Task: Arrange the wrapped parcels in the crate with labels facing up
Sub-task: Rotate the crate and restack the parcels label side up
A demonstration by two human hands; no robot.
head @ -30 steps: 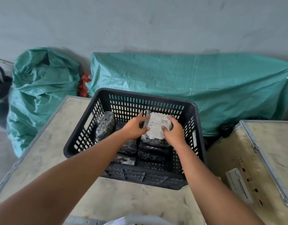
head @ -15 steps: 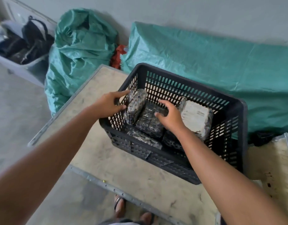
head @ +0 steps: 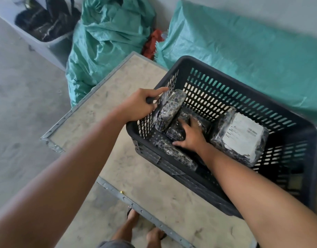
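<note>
A dark slotted plastic crate (head: 272,111) stands on a pale board table (head: 107,104). Inside lie several parcels wrapped in black film. One parcel (head: 243,138) at the right shows its white label face up. Another parcel (head: 169,110) leans on edge against the crate's left wall. My left hand (head: 139,105) grips the crate's left rim. My right hand (head: 191,135) is down inside the crate, fingers curled around a dark parcel (head: 177,130) in the middle. A further parcel (head: 175,155) lies along the near wall.
Green woven sacks (head: 107,38) and a green tarp-covered heap (head: 243,51) sit behind the table against the wall. A grey tub (head: 52,43) with dark bags stands at the far left. My feet (head: 136,228) are below the table's metal-edged front.
My head has swung left and down. My left hand left the labelled parcel and took the crate's left rim. My right hand moved from the labelled parcel down onto the middle dark parcel.
</note>
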